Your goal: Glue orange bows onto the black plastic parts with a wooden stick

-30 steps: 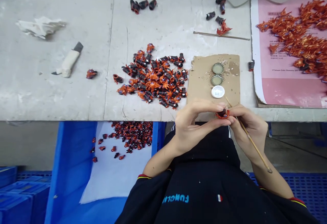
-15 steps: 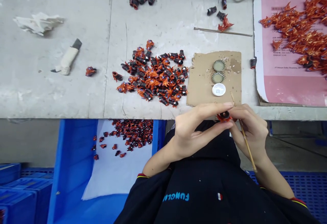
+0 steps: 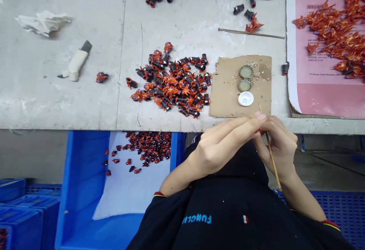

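Note:
At the table's front edge, my left hand is closed on a small orange and black figure part. Fingers cover nearly all of it; only a bit of red-orange shows at the fingertips. My right hand meets it there, with a thin wooden stick held in its closed fingers, slanting down past the palm. Whether the right fingertips also grip the part cannot be made out. Just beyond the hands lies a piece of cardboard bearing two metal bottle caps and a round white cap.
A pile of joined orange-and-black parts lies left of the cardboard. Orange pieces cover a pink printed sheet at right. Another stick and a wrapped blade rest on the table. Below stands a blue crate with more parts.
My left hand has rolled over and its fingers have closed together, hiding the part whose dark hollow end showed before. The stick in my right hand has tilted slightly.

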Available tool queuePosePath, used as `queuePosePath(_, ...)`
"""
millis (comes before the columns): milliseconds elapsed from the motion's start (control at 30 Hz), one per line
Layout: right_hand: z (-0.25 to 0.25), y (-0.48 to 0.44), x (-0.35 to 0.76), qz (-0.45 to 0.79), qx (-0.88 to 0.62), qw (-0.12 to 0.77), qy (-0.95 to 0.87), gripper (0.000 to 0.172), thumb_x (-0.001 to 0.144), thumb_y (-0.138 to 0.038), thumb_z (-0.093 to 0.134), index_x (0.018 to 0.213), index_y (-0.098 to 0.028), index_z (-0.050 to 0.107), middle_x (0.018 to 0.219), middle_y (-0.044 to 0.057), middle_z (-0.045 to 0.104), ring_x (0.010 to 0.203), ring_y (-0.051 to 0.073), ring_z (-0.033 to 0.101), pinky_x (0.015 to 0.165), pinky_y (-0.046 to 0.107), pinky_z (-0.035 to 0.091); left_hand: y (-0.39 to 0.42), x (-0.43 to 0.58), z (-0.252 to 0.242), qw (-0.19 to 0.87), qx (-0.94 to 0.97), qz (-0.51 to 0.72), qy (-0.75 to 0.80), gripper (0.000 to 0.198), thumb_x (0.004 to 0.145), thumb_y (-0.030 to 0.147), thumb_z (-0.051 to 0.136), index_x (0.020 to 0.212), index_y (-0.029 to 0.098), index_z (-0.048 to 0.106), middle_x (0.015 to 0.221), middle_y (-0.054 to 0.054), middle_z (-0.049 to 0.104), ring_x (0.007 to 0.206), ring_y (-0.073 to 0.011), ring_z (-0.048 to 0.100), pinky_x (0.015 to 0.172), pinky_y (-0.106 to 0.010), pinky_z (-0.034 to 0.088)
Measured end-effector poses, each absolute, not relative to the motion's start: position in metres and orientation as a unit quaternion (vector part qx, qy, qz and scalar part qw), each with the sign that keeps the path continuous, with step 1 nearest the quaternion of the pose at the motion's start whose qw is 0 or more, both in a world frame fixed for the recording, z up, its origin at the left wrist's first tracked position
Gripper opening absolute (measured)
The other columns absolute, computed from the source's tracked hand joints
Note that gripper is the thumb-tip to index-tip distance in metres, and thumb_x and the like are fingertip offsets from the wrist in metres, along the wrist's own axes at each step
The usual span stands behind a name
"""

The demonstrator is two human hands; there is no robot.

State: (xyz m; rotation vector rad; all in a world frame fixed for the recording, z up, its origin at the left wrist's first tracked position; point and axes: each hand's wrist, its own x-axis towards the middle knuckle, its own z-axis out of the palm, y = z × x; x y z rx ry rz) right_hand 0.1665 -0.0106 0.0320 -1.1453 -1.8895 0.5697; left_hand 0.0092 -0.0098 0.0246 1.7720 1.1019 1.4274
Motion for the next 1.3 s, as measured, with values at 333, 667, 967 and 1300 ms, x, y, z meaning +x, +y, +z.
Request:
queuePosePath(333,0.033,-0.010,0.165,0.225,-0.457,0.408,-0.758,0.016,0.086,-0.010,0.064,0.089,-0.023,0.054,0.073,-0.001,0.064,0.064,0.013,0.056,0.055,0.028,0.038,-0.009,0.014,0.036,0.305,0.665,0.554,0.397,0.041,0.079,0.005,0.073,0.117,0.020,0.065,0.103,-0.001,0.076,0.090,-0.0111,0.075,0.085,-0.015,0.062)
queuePosePath(667,0.034,-0.012,0.165,0.298,-0.464,0.414,-0.724,0.009,0.086,-0.015,0.062,0.089,-0.021,0.057,0.076,0.001,0.062,0.069,0.013,0.057,0.059,0.027,0.045,-0.005,0.016,0.033,0.414,0.548,0.622,0.376,0.023,0.072,0.016,0.081,0.089,0.020,0.066,0.086,0.002,0.077,0.082,-0.0150,0.076,0.077,-0.020,0.066)
queuePosePath(967,0.040,-0.005,0.165,0.343,-0.412,0.401,-0.743,0.013,0.094,-0.024,0.053,0.104,-0.024,0.060,0.087,0.003,0.067,0.076,0.016,0.063,0.064,0.030,0.051,0.005,0.014,0.023,0.465,0.545,0.601,0.355,0.032,0.077,0.040,0.078,0.080,0.022,0.052,0.073,0.006,0.074,0.082,-0.0132,0.076,0.091,-0.034,0.064)
queuePosePath(1300,0.042,-0.009,0.161,0.300,-0.412,0.421,-0.750,0.014,0.094,-0.020,0.051,0.102,-0.026,0.061,0.075,0.001,0.059,0.067,0.013,0.054,0.062,0.028,0.047,0.002,0.022,0.022,0.475,0.519,0.623,0.343,0.032,0.079,0.041,0.076,0.079,0.023,0.050,0.070,0.008,0.071,0.076,-0.0097,0.075,0.089,-0.030,0.065)
